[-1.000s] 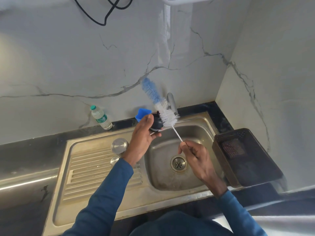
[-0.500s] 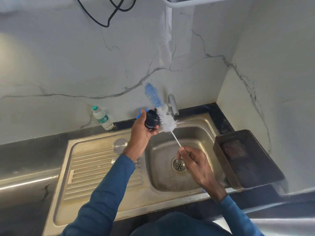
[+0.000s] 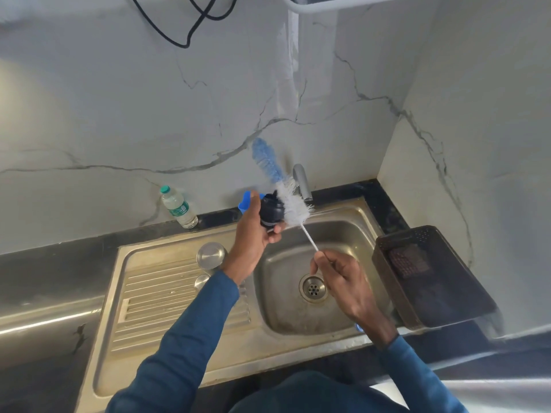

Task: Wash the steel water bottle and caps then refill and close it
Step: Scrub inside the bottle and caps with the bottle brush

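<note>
- Left hand (image 3: 252,236): fingers and thumb curled around a dark cap (image 3: 270,212), held up above the back-left edge of the sink basin (image 3: 351,234). Thumb lies along the cap's left side; cap tilted, its lighter ring facing down toward the palm.
- Right hand (image 3: 340,278): fingertips pinch the thin white wire handle of a bottle brush (image 3: 293,207), hand held over the basin, just above the drain (image 3: 313,289).
- Brush runs up and left from the right hand; white bristles press against the right side of the cap; blue bristle tip stands above it, in front of the marble wall.
- Both forearms in blue sleeves (image 3: 190,332).
- Steel bottle (image 3: 211,255): stands upright on the ribbed drainboard (image 3: 167,296), left of the basin and just beside the left wrist; mouth or base facing the camera, cannot tell which.
- A small steel piece (image 3: 202,281) sits on the drainboard just in front of the bottle; too small to identify.
- Tap (image 3: 301,181) behind the basin, just right of the brush bristles.
- Blue object (image 3: 245,201) partly hidden behind the left hand.
- Clear plastic water bottle (image 3: 178,207), green cap, tilted against the wall on the dark counter.
- Dark perforated basket (image 3: 429,275) at the sink's right, on the counter edge.
- Black cable (image 3: 185,28) hangs on the wall above.
</note>
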`<act>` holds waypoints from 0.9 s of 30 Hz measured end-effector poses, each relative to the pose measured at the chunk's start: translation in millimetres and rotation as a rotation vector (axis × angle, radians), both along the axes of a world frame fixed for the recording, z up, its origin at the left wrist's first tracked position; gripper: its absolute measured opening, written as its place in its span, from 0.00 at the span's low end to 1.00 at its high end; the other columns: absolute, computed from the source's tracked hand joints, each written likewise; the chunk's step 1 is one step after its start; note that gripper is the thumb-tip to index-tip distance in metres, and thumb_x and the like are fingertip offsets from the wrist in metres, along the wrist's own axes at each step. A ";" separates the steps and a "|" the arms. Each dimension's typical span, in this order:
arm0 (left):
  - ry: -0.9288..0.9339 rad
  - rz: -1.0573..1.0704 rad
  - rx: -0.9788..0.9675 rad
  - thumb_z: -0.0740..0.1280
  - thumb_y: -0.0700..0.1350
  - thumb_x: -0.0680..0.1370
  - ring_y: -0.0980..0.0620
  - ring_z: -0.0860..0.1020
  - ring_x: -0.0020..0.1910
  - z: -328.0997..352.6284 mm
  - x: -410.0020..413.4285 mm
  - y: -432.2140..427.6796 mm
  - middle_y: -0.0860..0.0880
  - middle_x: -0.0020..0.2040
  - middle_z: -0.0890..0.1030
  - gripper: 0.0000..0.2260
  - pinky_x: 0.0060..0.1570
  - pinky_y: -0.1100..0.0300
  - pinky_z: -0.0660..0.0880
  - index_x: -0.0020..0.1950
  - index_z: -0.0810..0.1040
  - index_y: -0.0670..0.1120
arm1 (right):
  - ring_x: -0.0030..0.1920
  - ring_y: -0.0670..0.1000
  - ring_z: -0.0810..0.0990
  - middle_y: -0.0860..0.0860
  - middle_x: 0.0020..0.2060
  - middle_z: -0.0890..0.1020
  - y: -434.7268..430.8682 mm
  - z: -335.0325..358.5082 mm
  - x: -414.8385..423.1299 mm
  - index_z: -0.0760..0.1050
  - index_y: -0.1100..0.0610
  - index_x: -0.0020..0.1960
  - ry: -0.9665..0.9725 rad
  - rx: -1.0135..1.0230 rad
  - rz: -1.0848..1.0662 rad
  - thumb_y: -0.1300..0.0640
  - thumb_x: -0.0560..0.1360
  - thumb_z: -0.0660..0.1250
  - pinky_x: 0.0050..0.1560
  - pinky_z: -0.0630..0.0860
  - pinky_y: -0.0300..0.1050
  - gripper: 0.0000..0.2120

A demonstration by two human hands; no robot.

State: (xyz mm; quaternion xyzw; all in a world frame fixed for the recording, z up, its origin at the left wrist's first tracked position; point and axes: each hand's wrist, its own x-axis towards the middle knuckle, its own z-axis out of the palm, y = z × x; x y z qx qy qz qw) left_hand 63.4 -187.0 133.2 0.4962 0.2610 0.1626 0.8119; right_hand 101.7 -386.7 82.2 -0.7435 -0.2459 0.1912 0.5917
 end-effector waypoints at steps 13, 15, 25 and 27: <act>-0.071 -0.091 0.103 0.69 0.51 0.83 0.55 0.74 0.39 -6.4 0.6 -3.6 0.53 0.39 0.79 0.08 0.41 0.60 0.72 0.52 0.77 0.47 | 0.26 0.48 0.65 0.44 0.24 0.67 -3.0 2.1 -0.1 0.78 0.54 0.37 -0.047 -0.039 -0.010 0.56 0.86 0.64 0.28 0.61 0.46 0.18; -0.015 -0.095 0.152 0.68 0.59 0.82 0.56 0.75 0.44 -10.8 -1.2 -11.1 0.55 0.44 0.80 0.13 0.46 0.58 0.73 0.56 0.78 0.50 | 0.26 0.49 0.63 0.44 0.24 0.66 1.0 4.8 5.4 0.78 0.54 0.38 -0.023 -0.007 -0.025 0.55 0.86 0.63 0.28 0.60 0.47 0.18; -0.018 0.012 0.134 0.76 0.64 0.74 0.56 0.69 0.42 -8.0 -4.8 7.0 0.52 0.50 0.79 0.24 0.44 0.63 0.70 0.61 0.80 0.50 | 0.25 0.46 0.65 0.43 0.23 0.67 0.1 -1.2 5.3 0.80 0.53 0.39 -0.022 -0.069 -0.049 0.55 0.85 0.64 0.28 0.61 0.43 0.17; -0.026 0.006 0.138 0.77 0.57 0.75 0.55 0.73 0.41 -11.2 -5.3 10.7 0.55 0.46 0.83 0.19 0.47 0.62 0.74 0.61 0.81 0.49 | 0.24 0.44 0.65 0.42 0.22 0.68 -1.3 -1.9 6.6 0.80 0.52 0.38 -0.032 -0.079 -0.067 0.56 0.85 0.64 0.28 0.62 0.41 0.17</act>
